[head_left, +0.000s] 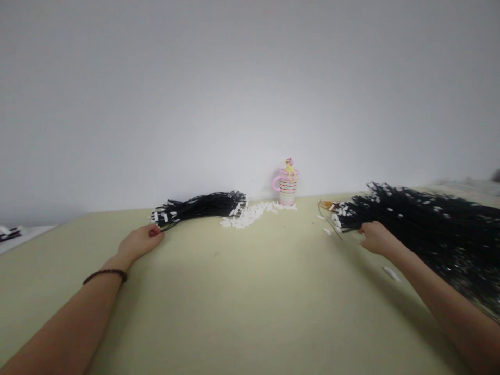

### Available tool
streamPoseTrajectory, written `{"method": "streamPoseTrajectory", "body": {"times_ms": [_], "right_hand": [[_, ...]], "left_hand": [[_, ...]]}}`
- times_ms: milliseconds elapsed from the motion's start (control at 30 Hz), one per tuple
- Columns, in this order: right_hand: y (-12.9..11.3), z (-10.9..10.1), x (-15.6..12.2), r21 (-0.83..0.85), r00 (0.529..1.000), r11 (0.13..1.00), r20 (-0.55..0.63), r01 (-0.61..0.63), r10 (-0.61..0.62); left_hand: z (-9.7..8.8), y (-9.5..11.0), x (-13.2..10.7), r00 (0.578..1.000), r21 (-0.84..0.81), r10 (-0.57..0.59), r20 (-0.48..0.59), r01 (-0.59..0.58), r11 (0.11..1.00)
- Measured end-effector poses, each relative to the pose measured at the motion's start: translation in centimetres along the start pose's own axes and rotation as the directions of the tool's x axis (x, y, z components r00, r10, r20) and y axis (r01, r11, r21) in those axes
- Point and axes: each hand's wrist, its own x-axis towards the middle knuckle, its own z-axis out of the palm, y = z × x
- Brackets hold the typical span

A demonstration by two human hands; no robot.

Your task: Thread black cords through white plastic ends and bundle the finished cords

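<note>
My left hand [139,242] rests on the table at the left, its fingers closed at the near end of a small bundle of black cords [201,205]. One black cord [170,226] runs from the fingertips along that bundle. White tags or sleeves sit on both ends of the cords. On the right, my right hand [377,238] is pinched at the front edge of a much larger pile of black cords [422,219], seemingly on a cord there. The exact hold between its fingers is partly hidden. That pile also carries white pieces.
Many loose white pieces [250,213] lie in a heap at the back. A pink-handled striped mug [288,190] holding a yellow item stands by the wall. A single white piece [391,274] lies beneath my right forearm. An amber-coloured item [327,205] lies beside the large pile.
</note>
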Motion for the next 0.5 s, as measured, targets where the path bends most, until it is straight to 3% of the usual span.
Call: {"method": "streamPoseTrajectory", "body": {"times_ms": [167,267,400,500], "right_hand": [[0.4,-0.7,0.0,0.187,0.996,0.981,-0.071,-0.044,0.058],[1.9,-1.2,-0.4,0.226,0.978,0.966,-0.135,-0.124,0.157],[4.4,-0.9,-1.1,0.145,0.894,0.935,-0.275,-0.324,0.353],[5.7,-0.1,-1.2,0.103,0.863,0.890,-0.219,-0.444,0.456]], "left_hand": [[0.3,-0.3,0.4,1.000,0.036,-0.017,0.005,0.016,0.999],[0.4,-0.5,0.7,1.000,0.044,-0.016,-0.003,0.016,0.999],[0.4,-0.6,0.7,1.000,0.052,-0.007,0.002,0.007,0.999],[0.4,-0.6,0.6,1.000,0.059,-0.011,0.007,0.010,0.998]]}}
